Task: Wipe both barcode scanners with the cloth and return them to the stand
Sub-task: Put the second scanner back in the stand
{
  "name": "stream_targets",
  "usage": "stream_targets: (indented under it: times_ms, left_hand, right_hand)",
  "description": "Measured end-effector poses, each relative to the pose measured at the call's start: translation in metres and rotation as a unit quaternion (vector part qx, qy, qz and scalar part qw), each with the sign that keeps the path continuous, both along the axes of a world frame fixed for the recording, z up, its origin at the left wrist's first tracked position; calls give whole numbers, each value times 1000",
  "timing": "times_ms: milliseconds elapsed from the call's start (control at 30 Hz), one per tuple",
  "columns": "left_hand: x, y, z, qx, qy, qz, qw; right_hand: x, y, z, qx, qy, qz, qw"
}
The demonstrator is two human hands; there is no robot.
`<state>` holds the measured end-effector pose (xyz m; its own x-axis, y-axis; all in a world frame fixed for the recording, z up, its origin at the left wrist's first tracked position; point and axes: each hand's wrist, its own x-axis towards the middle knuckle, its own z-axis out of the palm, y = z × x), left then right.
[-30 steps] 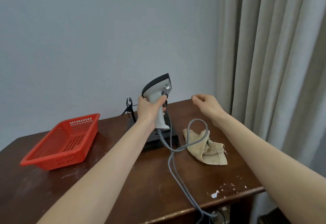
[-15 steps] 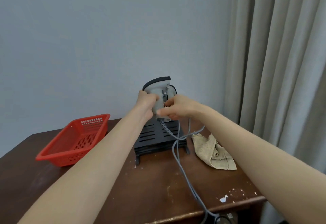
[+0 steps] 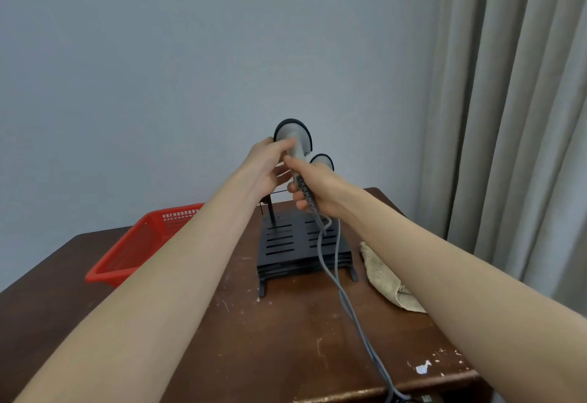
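Both my hands hold a grey barcode scanner with a black rim upright above the black slatted stand. My left hand grips its neck just under the head. Lower down, my right hand is curled round the handle's end, where the coiled grey cable comes out. The head of a second scanner peeks out behind my right hand; the rest of it is hidden. The beige cloth lies crumpled on the table, right of the stand and partly under my right forearm.
A red plastic basket sits at the back left of the brown wooden table. Grey cables run from the scanners over the table's front edge. A curtain hangs close on the right, and a wall stands behind.
My right hand came over from above the cloth and took hold of the scanner's lower handle. The scanner has turned with its back to me over the stand. A second scanner's head now shows.
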<state>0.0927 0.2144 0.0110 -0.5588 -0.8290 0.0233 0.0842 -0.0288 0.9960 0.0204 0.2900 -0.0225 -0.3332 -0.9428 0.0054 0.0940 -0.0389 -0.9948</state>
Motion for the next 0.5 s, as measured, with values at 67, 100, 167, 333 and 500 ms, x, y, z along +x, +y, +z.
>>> stream_targets:
  times_ms: [67, 100, 167, 333, 500]
  left_hand:
    - [0, -2, 1, 3, 37, 7, 999]
    - [1, -5, 0, 0, 55, 13, 998]
    - [1, -14, -8, -20, 68, 38, 997]
    - [10, -58, -64, -192, -149, 183, 953]
    - [12, -93, -120, -250, -297, 166, 906]
  right_hand:
    - [0, -9, 5, -15, -65, -28, 997]
    - [0, -14, 8, -19, -94, -43, 994]
    - [1, -23, 11, -11, -113, -75, 991]
    - [3, -48, 10, 34, 0, -138, 990]
    - [2, -76, -8, 56, 102, -138, 984]
